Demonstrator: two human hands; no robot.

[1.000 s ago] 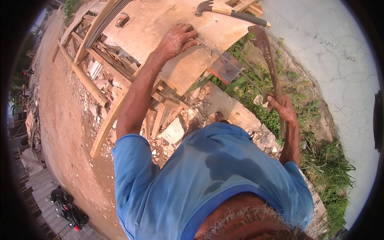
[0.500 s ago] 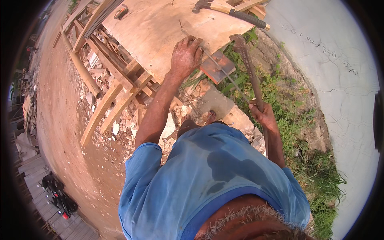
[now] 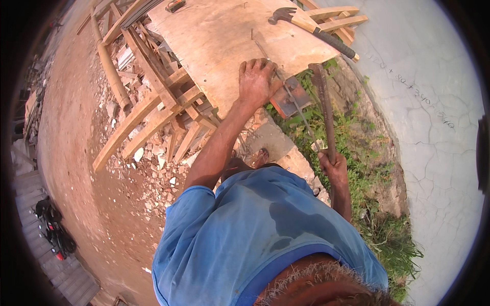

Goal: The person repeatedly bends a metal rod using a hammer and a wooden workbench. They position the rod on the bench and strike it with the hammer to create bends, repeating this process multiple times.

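My left hand (image 3: 256,81), fingers spread, presses the pale plywood sheet (image 3: 224,46) flat at its near edge, steadying the small reddish wood block (image 3: 290,97) w/ thin metal rod beside it. Right hand (image 3: 334,167) fist-wrapped round the long rusty iron bar (image 3: 324,109), raised upright. Vs. 0.5 s ago: bar swung closer to sheet.

There is just one view, from a camera up on the person's head, looking steeply down over their own hair and blue shirt (image 3: 265,239). It faces forward and down, so the wooden counter (image 3: 214,46) lies at the top of the picture, within arm's reach. The fisheye lens bends the edges; dirt ground (image 3: 76,153) runs along the left, a cracked pale wall (image 3: 434,127) along the right.
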